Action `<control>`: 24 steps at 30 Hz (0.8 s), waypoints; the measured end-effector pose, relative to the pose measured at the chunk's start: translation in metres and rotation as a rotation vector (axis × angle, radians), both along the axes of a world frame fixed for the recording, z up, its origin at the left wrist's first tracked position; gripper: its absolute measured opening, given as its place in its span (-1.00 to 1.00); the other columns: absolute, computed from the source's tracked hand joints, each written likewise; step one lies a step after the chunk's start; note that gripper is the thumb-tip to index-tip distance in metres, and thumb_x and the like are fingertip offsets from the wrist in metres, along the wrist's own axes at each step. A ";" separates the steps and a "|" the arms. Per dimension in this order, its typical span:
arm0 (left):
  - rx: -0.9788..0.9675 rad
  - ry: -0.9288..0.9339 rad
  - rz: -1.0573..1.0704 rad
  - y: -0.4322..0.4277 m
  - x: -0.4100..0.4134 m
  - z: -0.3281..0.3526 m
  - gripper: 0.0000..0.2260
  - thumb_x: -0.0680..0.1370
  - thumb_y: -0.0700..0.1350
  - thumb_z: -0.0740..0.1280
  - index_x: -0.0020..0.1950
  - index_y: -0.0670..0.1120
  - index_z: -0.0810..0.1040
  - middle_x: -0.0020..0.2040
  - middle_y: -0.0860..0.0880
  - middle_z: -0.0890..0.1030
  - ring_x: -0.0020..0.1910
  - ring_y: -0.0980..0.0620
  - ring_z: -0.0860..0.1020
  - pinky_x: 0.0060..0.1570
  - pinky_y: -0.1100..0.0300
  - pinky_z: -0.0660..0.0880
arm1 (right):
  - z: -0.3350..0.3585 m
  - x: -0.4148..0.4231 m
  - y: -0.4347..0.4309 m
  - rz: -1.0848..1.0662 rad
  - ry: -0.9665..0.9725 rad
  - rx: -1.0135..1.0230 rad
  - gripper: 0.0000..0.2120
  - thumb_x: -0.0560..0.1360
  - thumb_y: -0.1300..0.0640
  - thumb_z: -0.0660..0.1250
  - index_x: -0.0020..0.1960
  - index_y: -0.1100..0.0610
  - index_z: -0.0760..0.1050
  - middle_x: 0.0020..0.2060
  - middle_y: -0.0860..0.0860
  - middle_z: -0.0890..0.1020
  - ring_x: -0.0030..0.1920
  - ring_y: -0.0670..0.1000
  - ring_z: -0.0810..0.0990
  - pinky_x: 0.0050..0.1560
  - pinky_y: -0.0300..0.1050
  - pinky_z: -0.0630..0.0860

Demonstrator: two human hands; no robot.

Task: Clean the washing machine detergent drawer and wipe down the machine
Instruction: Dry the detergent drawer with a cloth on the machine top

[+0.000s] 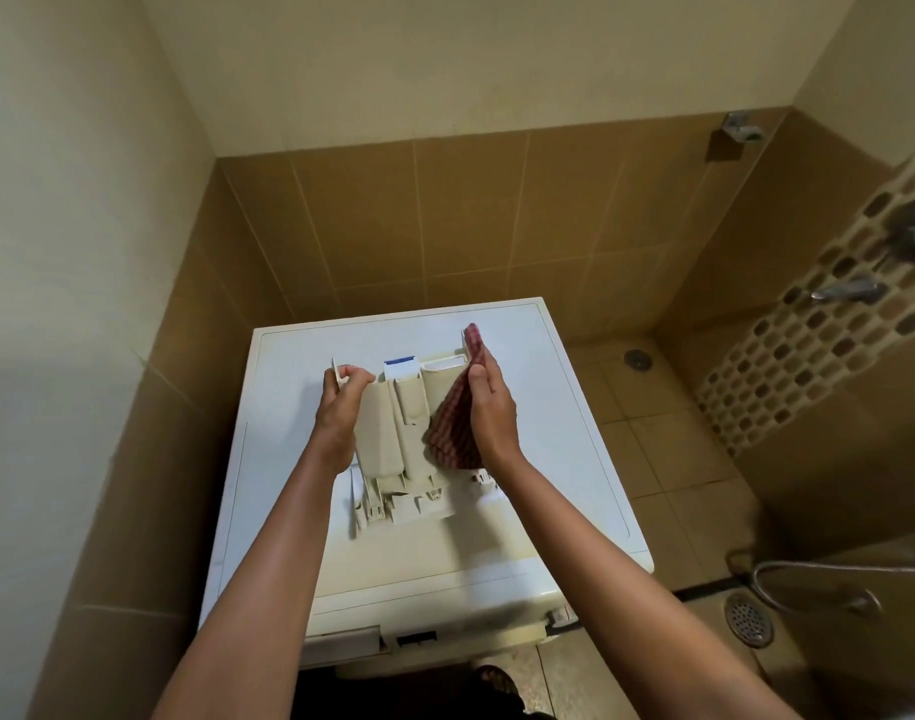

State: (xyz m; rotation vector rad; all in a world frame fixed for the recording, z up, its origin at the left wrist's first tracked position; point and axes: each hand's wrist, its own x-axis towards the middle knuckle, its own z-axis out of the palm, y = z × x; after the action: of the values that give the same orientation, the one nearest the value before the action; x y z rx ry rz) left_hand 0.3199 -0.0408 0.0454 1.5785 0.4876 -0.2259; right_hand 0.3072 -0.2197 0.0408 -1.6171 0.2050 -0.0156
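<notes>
forearms (268,563) reach the detergent drawer (388,423): left hand (341,402) grips its 9 o'clock wall, right hand (489,407) presses checked cloth (453,423) flat at 3 o'clock. drawer-wiping step; next, sweep the compartments.

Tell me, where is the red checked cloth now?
In the head view, the red checked cloth lies against the right side of the detergent drawer, pressed by the right hand, above the washing machine.
</notes>
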 end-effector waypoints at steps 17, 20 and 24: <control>-0.221 -0.133 0.057 0.017 -0.022 -0.004 -0.74 0.59 -0.25 0.28 0.27 -0.13 0.45 0.19 -0.16 0.55 0.20 -0.16 0.55 0.27 -0.04 0.48 | 0.021 -0.005 0.020 0.056 -0.446 -0.164 -0.49 0.55 0.00 0.26 0.46 0.10 0.27 0.42 -0.01 0.38 0.45 -0.01 0.28 0.43 0.01 0.27; -0.334 -0.135 0.114 0.012 -0.029 -0.010 -0.68 0.58 -0.27 0.30 0.32 -0.20 0.39 0.21 -0.21 0.56 0.19 -0.17 0.57 0.25 -0.06 0.49 | 0.029 -0.004 0.031 -0.009 -0.491 -0.286 -0.46 0.47 0.14 0.35 0.42 0.10 0.32 0.38 -0.02 0.42 0.43 -0.03 0.29 0.38 -0.05 0.30; -0.313 -0.084 0.012 0.016 -0.034 -0.007 -0.73 0.58 -0.19 0.33 0.27 -0.18 0.47 0.17 -0.19 0.60 0.22 -0.16 0.54 0.29 -0.03 0.42 | 0.039 -0.004 0.050 -0.060 -0.513 -0.360 -0.46 0.39 0.35 0.25 0.37 0.14 0.38 0.31 0.00 0.47 0.40 0.01 0.30 0.39 -0.02 0.27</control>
State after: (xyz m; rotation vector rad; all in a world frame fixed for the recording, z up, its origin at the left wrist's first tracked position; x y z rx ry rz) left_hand 0.2857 -0.0249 0.0385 1.2739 0.3757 -0.2144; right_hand 0.3034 -0.1700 0.0802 -1.9037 -0.1569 -0.5338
